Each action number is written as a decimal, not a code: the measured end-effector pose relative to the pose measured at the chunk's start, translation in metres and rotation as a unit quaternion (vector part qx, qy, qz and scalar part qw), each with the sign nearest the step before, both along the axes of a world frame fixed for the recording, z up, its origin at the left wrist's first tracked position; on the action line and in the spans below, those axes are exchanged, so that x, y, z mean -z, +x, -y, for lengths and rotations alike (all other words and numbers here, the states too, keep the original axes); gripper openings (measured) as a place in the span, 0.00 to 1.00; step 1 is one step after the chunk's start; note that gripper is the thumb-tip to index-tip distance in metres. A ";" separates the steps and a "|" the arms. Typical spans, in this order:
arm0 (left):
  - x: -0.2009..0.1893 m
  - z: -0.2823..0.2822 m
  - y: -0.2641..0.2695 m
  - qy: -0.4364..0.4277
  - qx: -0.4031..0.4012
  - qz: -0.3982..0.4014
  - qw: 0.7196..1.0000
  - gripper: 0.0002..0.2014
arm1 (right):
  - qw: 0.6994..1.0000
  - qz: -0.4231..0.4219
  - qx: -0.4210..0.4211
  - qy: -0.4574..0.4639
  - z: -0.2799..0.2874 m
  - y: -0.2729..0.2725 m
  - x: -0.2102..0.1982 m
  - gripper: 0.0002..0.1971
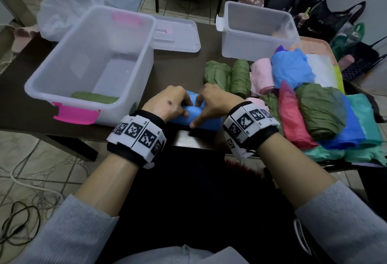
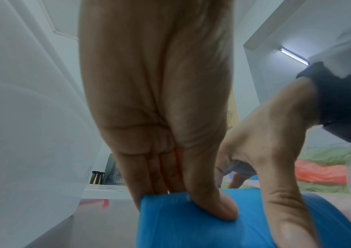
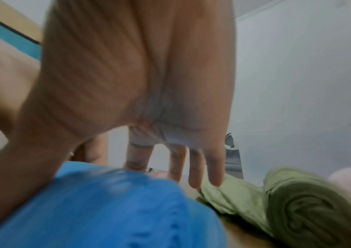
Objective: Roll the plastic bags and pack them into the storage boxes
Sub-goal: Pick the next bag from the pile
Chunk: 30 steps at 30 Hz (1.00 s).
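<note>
Grey sleeves and marker-covered wrist bands fill the near foreground; beyond them both hands work a blue bag roll (image 1: 195,115) at the near edge of the dark table (image 1: 23,104).

Left hand (image 1: 167,104): fingers curled over the far side of the roll, thumb pressed into its near face, so it grips the roll's left end. The left wrist view confirms the thumb dimpling the blue plastic (image 2: 191,223).

Right hand (image 1: 213,101): thumb planted on the roll. The right wrist view is blurred, with fingers reaching down past the roll's far side toward a green roll (image 3: 310,213); whether they close on the blue plastic I cannot tell.

Position: roll lies crosswise under both hands, just beside the near right corner of the pink-latched box (image 1: 90,62), which already holds one green roll (image 1: 95,97). A second clear box (image 1: 257,29) stands at the far side, well apart. More rolled bags lie just past the right hand; unrolled bags are heaped at right (image 1: 326,115).

Judgement: rolling looks nearly finished. To do it well, keep even pressure at both ends so the roll stays tight and straight, squeeze trapped air out, and do not release before the tail is tucked, or slick plastic will likely spring loose.
</note>
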<state>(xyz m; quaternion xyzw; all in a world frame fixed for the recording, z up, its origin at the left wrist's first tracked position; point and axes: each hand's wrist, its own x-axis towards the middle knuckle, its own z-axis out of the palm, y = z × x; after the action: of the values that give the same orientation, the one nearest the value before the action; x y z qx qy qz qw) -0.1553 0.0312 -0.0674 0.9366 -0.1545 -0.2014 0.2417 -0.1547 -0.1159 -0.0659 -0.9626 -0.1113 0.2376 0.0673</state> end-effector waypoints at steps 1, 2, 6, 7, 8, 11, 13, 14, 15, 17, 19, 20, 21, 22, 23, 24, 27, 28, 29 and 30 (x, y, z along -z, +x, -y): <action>0.000 0.000 -0.001 -0.003 0.001 -0.004 1.000 0.19 | 1.000 -0.011 0.005 -0.008 0.001 0.001 0.000 0.30; 0.000 0.000 -0.002 -0.007 0.001 -0.004 1.000 0.19 | 1.000 -0.022 0.013 -0.011 0.002 0.001 -0.001 0.32; 0.000 -0.001 -0.002 -0.013 0.000 -0.002 1.000 0.19 | 0.995 -0.046 0.058 0.064 0.003 0.001 0.004 0.51; 0.001 0.000 -0.002 -0.012 0.001 0.000 1.000 0.19 | 0.994 -0.054 0.066 0.068 0.003 0.002 0.006 0.53; 0.001 0.000 -0.001 -0.010 0.001 0.002 1.000 0.19 | 0.994 -0.058 0.068 0.057 0.003 0.002 0.009 0.50; 0.003 0.002 -0.001 0.001 0.001 0.005 1.000 0.18 | 0.997 -0.040 0.057 0.022 0.004 0.000 0.013 0.33; 0.004 0.002 -0.001 0.006 0.003 0.003 1.000 0.18 | 0.999 -0.022 0.032 0.012 0.003 -0.005 0.012 0.29; 0.005 0.002 0.000 0.004 0.003 0.003 1.000 0.18 | 1.000 -0.013 0.018 0.010 0.002 -0.009 0.012 0.28; 0.006 0.002 0.002 0.000 0.001 0.004 1.000 0.19 | 1.000 -0.003 0.004 0.013 0.001 -0.013 0.012 0.29; 0.006 0.003 0.003 -0.001 -0.001 0.003 1.000 0.18 | 0.999 0.023 -0.013 0.022 -0.003 -0.022 0.013 0.33; 0.007 0.004 0.004 0.004 0.001 0.002 1.000 0.17 | 0.998 0.067 -0.020 0.005 -0.008 -0.035 0.019 0.35; 0.007 0.004 0.004 0.003 -0.001 0.002 1.000 0.17 | 0.995 0.093 -0.020 -0.009 -0.010 -0.041 0.022 0.36; 0.007 0.003 0.003 -0.005 -0.007 0.004 1.000 0.18 | 0.992 0.120 -0.020 -0.023 -0.012 -0.046 0.026 0.35; 0.007 0.002 0.002 -0.018 -0.014 0.010 1.000 0.20 | 0.989 0.141 -0.017 -0.035 -0.013 -0.050 0.030 0.34; 0.005 0.001 0.001 -0.031 -0.016 0.023 0.999 0.22 | 0.986 0.158 -0.012 -0.040 -0.014 -0.052 0.033 0.32; 0.004 -0.001 0.001 -0.035 -0.011 0.042 0.998 0.24 | 0.985 0.168 -0.004 -0.039 -0.014 -0.053 0.034 0.31; -0.012 -0.004 -0.004 -0.056 -0.005 0.146 0.988 0.20 | 0.985 0.168 0.022 -0.017 -0.013 -0.049 0.033 0.28; -0.021 -0.008 -0.006 -0.094 -0.024 0.191 0.977 0.17 | 0.986 0.165 0.036 -0.003 -0.013 -0.046 0.031 0.28; -0.031 -0.013 -0.009 -0.140 -0.054 0.242 0.959 0.15 | 0.985 0.164 0.057 0.022 -0.012 -0.043 0.029 0.28; -0.042 -0.022 -0.011 -0.176 -0.097 0.294 0.935 0.14 | 0.982 0.163 0.080 0.057 -0.012 -0.038 0.025 0.28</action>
<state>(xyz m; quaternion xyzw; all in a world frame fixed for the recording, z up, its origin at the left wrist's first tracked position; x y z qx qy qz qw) -0.1664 0.0529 -0.0258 0.9067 -0.1602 0.1375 0.3652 -0.1930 -0.1042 -0.0911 -0.9888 -0.0568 0.0645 0.1222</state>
